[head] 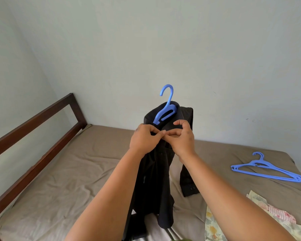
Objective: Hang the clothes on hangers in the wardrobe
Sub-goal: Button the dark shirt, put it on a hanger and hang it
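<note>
While the wardrobe itself is nowhere in view, the work sits over a bed [80, 164] with a taupe fitted sheet and a dark wooden headboard [42, 122] against a pale wall. Above the mattress a black button-up shirt [155, 180] is held up, already draped on a blue plastic hanger [166, 108] whose hook pokes up out of the collar; one cuffed sleeve hangs down on the right. At the bed's right edge lie spare blue hangers [268, 168] in a loose stack, and nearer the camera a heap of floral and pink striped clothes [233, 220] waits its turn.

Both hands meet just below the collar. The left hand [144, 138] pinches the shirt's front edge, and the right hand [182, 136] has its fingers curled in on the facing edge, apparently doing up the top button, though the button itself is too dark to make out.

So the step looks like securing the shirt on its hanger. Next would call for shifting a grip to the hook, then carrying the shirt to the wardrobe rail without letting it slip.
</note>
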Tool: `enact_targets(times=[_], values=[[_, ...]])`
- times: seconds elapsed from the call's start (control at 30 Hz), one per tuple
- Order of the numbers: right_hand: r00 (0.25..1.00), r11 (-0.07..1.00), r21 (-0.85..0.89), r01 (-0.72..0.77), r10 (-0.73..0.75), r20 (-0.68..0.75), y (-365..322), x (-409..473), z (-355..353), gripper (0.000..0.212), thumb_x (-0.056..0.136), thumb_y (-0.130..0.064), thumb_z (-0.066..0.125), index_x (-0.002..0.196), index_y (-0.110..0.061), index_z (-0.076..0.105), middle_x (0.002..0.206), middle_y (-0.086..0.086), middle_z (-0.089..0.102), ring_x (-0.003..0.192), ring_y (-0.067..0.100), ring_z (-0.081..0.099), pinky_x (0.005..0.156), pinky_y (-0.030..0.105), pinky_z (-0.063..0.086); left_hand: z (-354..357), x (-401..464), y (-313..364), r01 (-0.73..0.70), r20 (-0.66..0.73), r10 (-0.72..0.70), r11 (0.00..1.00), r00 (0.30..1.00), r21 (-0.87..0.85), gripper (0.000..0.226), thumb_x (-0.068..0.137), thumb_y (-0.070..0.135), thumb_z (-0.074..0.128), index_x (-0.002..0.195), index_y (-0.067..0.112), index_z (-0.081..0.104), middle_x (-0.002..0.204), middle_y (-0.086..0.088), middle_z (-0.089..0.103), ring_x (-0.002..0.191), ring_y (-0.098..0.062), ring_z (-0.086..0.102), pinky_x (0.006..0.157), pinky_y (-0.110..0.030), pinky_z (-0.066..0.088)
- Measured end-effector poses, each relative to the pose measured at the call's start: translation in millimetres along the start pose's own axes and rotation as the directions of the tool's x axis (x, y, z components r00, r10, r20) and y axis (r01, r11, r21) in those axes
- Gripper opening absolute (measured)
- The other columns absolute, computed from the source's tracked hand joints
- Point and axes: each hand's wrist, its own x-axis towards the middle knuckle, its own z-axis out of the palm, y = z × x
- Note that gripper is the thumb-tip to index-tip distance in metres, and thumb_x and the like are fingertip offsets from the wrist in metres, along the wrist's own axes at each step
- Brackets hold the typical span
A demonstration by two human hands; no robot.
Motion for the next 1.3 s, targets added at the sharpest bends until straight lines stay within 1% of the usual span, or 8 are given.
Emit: enact_targets(times=[0.23,0.37,0.5,0.7,0.8,0.9,1.17,1.3], values=[[0.979,0.958,0.225,-0.180,0.151,0.140,-4,-1,-1,0.049,0.079,-0.012,0.077,0.118,-0.018,0.048,0.086,0.001,0.073,0.084,0.012,0.070,0.087,0.028,0.052,-7,0,3,0.015,0.047,-0.010,0.994,0.999,-0.110,0.015,0.095,0.027,0.059,0.090,0.017,0.069,0.093,-0.002,0.066,0.088,-0.015,0.062,0.077,-0.026,0.051],[0.809,0.652,0.489,-0.580,0.391,0.438,5,3,-12,0.043,0.085,-0.004,0.068,0.124,-0.014,0.052,0.095,0.003,0.071,0.090,0.014,0.067,0.079,0.031,0.052,-15,3,-5,-0.138,0.056,0.138,0.990,0.989,0.008,0.005,0.087,0.039,0.066,0.085,0.035,0.067,0.101,0.008,0.063,0.096,-0.008,0.056,0.088,-0.031,0.048],[0.795,0.789,-0.473,-0.391,0.549,0.258,29,16,-35,0.051,0.087,-0.021,0.068,0.135,-0.016,0.049,0.132,0.004,0.052,0.120,0.026,0.052,0.102,0.041,0.044,-45,8,-1,-0.247,0.022,0.247,0.953,0.969,0.173,0.010,0.083,0.035,0.070,0.082,0.040,0.062,0.100,0.012,0.061,0.093,-0.008,0.054,0.079,-0.027,0.046],[0.918,0.923,-0.386,0.005,-0.158,-0.364,-6,34,-63,0.053,0.077,0.009,0.050,0.127,-0.008,0.046,0.128,0.013,0.041,0.120,0.028,0.040,0.091,0.022,0.034,-80,17,23,-0.408,0.067,0.412,0.844,0.909,0.349,0.037,0.085,0.018,0.065,0.095,0.025,0.030,0.080,0.001,0.056,0.068,-0.022,0.052,0.061,-0.038,0.046],[0.923,0.747,-0.590,0.305,-0.384,-0.008,-34,49,-73,0.056,0.079,-0.001,0.058,0.132,-0.013,0.046,0.130,0.008,0.049,0.121,0.026,0.043,0.095,0.027,0.036,-96,21,35,-0.447,0.071,0.447,0.847,0.892,0.287,0.047,0.085,0.019,0.068,0.106,0.028,0.027,0.083,-0.005,0.062,0.069,-0.023,0.060,0.065,-0.042,0.052],[0.946,0.710,-0.628,0.320,-0.199,0.257,-57,59,-86,0.027,0.094,-0.013,0.049,0.121,-0.015,0.053,0.113,0.008,0.063,0.103,0.028,0.058,0.082,0.032,0.044,-113,27,40,-0.465,0.022,0.466,0.878,0.885,0.111,0.065,0.082,0.020,0.074,0.127,0.032,0.029,0.084,0.007,0.069,0.076,-0.013,0.065,0.075,-0.029,0.052],[0.869,0.542,-0.727,0.422,-0.470,0.154,-87,77,-100,0.018,0.098,-0.020,0.045,0.113,-0.019,0.055,0.103,0.001,0.065,0.089,0.026,0.060,0.071,0.033,0.045,-147,26,46,-0.283,-0.039,0.341,0.834,0.939,0.473,0.026,0.066,0.036,0.084,0.078,0.034,0.061,0.075,0.020,0.065,0.088,-0.006,0.063,0.095,-0.035,0.041],[0.812,0.465,-0.740,0.486,-0.554,0.185,-100,78,-94,0.014,0.097,-0.018,0.046,0.108,-0.019,0.055,0.098,0.003,0.062,0.083,0.027,0.060,0.072,0.039,0.049,-145,24,64,-0.124,-0.148,0.289,0.743,0.946,0.657,0.084,0.052,0.089,0.060,0.115,0.034,0.051,0.107,0.015,0.058,0.111,-0.015,0.049,0.102,-0.050,0.030]])
